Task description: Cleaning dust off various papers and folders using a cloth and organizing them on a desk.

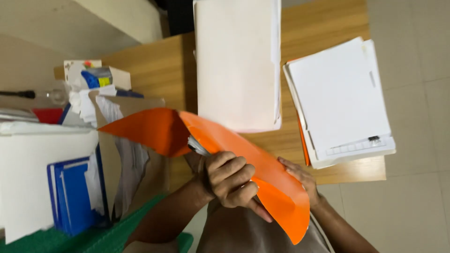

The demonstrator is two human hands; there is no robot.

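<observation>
Head view: 2 hands bend an orange folder [262, 159] above the near edge of a wooden desk [154, 65].

The left hand [229, 180] curls its fingers tight over the folder's middle, pinching it and the white papers [197, 146] poking out; the right hand [300, 180] props the far side, fingers mostly hidden. The papers could slide out of the open flap, and the hard bend could crease the cover. A white stack [340, 100] lies to the right.

Orange folder [262, 168], blue binders [75, 197]
</observation>
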